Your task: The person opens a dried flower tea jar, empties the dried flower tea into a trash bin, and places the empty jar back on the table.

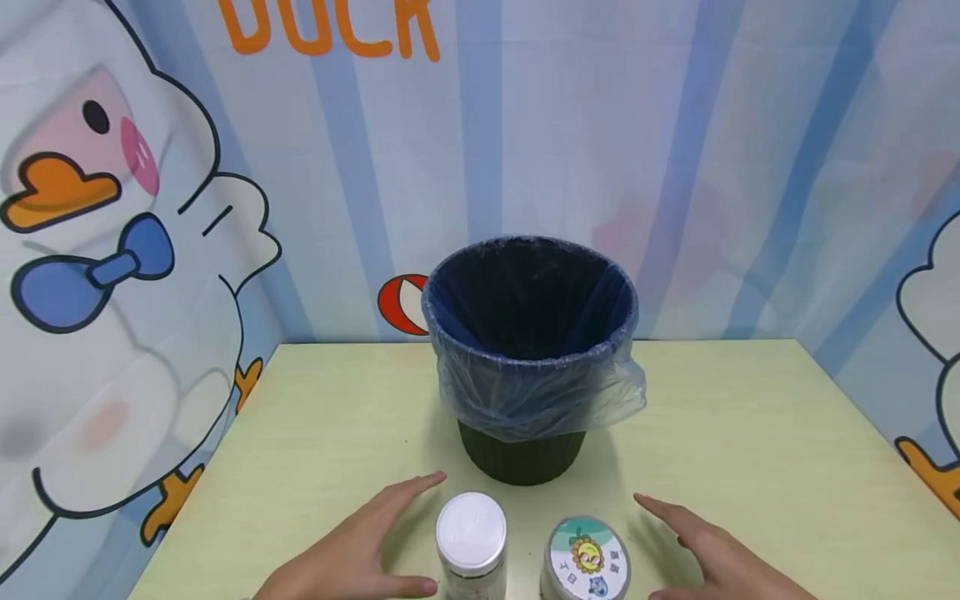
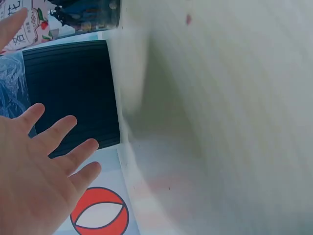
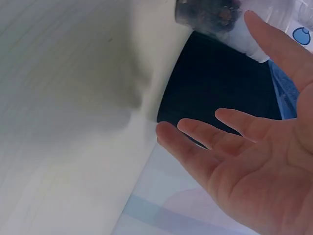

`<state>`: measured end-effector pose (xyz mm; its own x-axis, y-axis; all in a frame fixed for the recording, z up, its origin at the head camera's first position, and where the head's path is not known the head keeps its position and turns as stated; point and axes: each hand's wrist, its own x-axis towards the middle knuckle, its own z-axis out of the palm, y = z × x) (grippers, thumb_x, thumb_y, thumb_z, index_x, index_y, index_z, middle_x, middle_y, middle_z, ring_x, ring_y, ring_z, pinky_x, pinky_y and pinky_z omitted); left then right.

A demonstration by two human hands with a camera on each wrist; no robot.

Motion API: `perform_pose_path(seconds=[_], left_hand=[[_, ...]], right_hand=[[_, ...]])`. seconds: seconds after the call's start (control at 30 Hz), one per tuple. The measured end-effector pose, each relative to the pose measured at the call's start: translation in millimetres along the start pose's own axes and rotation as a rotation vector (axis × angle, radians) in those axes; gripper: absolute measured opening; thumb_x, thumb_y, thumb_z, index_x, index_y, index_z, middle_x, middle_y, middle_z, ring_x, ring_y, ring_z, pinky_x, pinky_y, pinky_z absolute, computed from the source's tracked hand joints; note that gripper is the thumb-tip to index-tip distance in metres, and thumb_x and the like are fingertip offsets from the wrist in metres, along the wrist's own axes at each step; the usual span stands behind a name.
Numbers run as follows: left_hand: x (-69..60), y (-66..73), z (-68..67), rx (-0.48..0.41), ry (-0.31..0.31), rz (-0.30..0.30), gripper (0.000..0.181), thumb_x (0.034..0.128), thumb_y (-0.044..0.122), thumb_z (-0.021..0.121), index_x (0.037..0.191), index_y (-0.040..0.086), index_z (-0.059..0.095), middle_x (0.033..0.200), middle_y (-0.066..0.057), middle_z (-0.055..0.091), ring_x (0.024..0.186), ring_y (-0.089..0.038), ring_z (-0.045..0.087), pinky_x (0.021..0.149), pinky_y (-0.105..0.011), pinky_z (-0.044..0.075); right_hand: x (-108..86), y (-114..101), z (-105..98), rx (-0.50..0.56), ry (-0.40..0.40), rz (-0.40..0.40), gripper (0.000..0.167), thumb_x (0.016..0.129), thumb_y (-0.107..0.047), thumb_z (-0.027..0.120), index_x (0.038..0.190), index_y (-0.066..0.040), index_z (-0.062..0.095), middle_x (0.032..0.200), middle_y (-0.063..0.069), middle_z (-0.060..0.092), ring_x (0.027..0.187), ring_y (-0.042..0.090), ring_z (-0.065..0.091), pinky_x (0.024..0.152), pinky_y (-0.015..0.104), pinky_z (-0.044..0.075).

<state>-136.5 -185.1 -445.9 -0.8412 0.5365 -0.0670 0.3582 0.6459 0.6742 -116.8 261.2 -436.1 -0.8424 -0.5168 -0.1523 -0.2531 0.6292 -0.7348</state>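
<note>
A jar with a plain white lid (image 1: pixel 471 533) stands upright near the front of the table. Just right of it is a second jar (image 1: pixel 588 560), whose round top carries a sunflower print. My left hand (image 1: pixel 352 546) is beside the white-lidded jar, thumb and fingers spread, holding nothing. To the right of the printed jar, my right hand (image 1: pixel 720 554) is likewise spread and apart from it. In the left wrist view, a labelled jar (image 2: pixel 88 18) with dark contents is at the top left. The right wrist view shows a clear jar (image 3: pixel 210 15) with dark contents behind the thumb.
Behind the jars stands a dark bin (image 1: pixel 525 458), lined with a translucent blue bag (image 1: pixel 517 400) folded over its rim. It rests on a pale yellow table (image 1: pixel 337 417). A striped cloth backdrop (image 1: pixel 555 125) with cartoon ducks rises at the back and sides.
</note>
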Motion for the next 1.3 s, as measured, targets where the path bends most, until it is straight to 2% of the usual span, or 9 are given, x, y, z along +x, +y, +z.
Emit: perform_pose_path(seconds=[0.2,0.37,0.6,0.7,0.8,0.93,1.07,1.2,1.3], left_hand=[[-4.4,1.7,6.2,-0.062,0.012,0.044,0.100,0.0721,0.066,0.079,0.154,0.047,0.023,0.155,0.017,0.031,0.142,-0.019,0.032,0.108,-0.061,0.033],[-4.8,4.3,10.3,-0.077,0.018,0.077,0.102,0.0719,0.065,0.079,0.155,0.041,0.025,0.155,0.018,0.031,0.142,-0.016,0.033,0.109,-0.059,0.033],[-2.6,9.4,13.2,-0.228,-0.029,0.036,0.098,0.0737,0.054,0.084,0.153,0.045,0.027,0.154,0.021,0.033,0.142,-0.016,0.032,0.110,-0.063,0.028],[-0.6,10.7,15.0,-0.298,-0.052,0.034,0.096,0.0760,0.047,0.085,0.152,0.046,0.027,0.152,0.021,0.036,0.140,-0.017,0.034,0.109,-0.064,0.027],[1.8,10.4,17.1,-0.357,-0.062,0.080,0.096,0.0786,0.038,0.085,0.153,0.042,0.026,0.152,0.017,0.038,0.138,-0.018,0.037,0.108,-0.061,0.030],[3.5,10.6,19.8,-0.418,-0.059,0.162,0.097,0.0804,0.028,0.085,0.155,0.035,0.024,0.152,0.009,0.040,0.136,-0.021,0.042,0.108,-0.052,0.037],[4.2,14.6,23.1,-0.461,-0.055,0.148,0.095,0.0803,0.025,0.086,0.154,0.035,0.026,0.150,0.010,0.041,0.134,-0.019,0.044,0.106,-0.052,0.038],[4.8,19.2,25.7,-0.474,-0.041,0.120,0.095,0.0787,0.026,0.087,0.153,0.037,0.028,0.149,0.012,0.043,0.135,-0.018,0.043,0.107,-0.058,0.032],[5.4,20.8,26.6,-0.486,-0.028,0.136,0.095,0.0779,0.025,0.087,0.153,0.036,0.030,0.149,0.011,0.043,0.136,-0.018,0.043,0.108,-0.058,0.030]], right_hand=[[-1.7,-9,1,0.040,-0.014,-0.020,0.092,0.084,-0.029,0.081,0.152,0.005,0.029,0.148,0.033,0.036,0.127,0.057,0.040,0.086,0.067,0.046],[-2.4,-19,1,0.055,-0.024,0.004,0.096,0.082,-0.033,0.083,0.155,-0.002,0.028,0.151,0.029,0.035,0.131,0.055,0.037,0.090,0.070,0.043],[-4.9,-32,1,-0.093,0.032,-0.078,0.095,0.081,-0.042,0.082,0.156,-0.013,0.031,0.152,0.013,0.041,0.133,0.038,0.043,0.094,0.051,0.050],[-2.4,-38,1,-0.034,0.018,-0.076,0.092,0.084,-0.039,0.081,0.156,-0.012,0.031,0.152,0.016,0.039,0.133,0.044,0.041,0.094,0.059,0.048],[0.5,-45,1,0.049,-0.005,-0.036,0.090,0.086,-0.038,0.079,0.156,-0.010,0.031,0.152,0.021,0.037,0.133,0.051,0.038,0.091,0.069,0.043],[3.2,-54,1,0.069,-0.002,-0.027,0.089,0.085,-0.038,0.079,0.155,-0.008,0.033,0.151,0.023,0.038,0.129,0.052,0.041,0.091,0.068,0.044],[5.9,-62,0,0.055,0.003,-0.047,0.091,0.083,-0.040,0.081,0.154,-0.008,0.034,0.150,0.022,0.039,0.124,0.049,0.048,0.089,0.063,0.048],[8.5,-70,1,0.072,-0.002,-0.012,0.091,0.080,-0.040,0.083,0.153,-0.012,0.036,0.151,0.019,0.039,0.122,0.047,0.050,0.089,0.062,0.048],[10.8,-74,2,0.100,-0.007,0.014,0.091,0.079,-0.037,0.084,0.153,-0.013,0.037,0.151,0.019,0.040,0.123,0.048,0.050,0.091,0.062,0.048]])
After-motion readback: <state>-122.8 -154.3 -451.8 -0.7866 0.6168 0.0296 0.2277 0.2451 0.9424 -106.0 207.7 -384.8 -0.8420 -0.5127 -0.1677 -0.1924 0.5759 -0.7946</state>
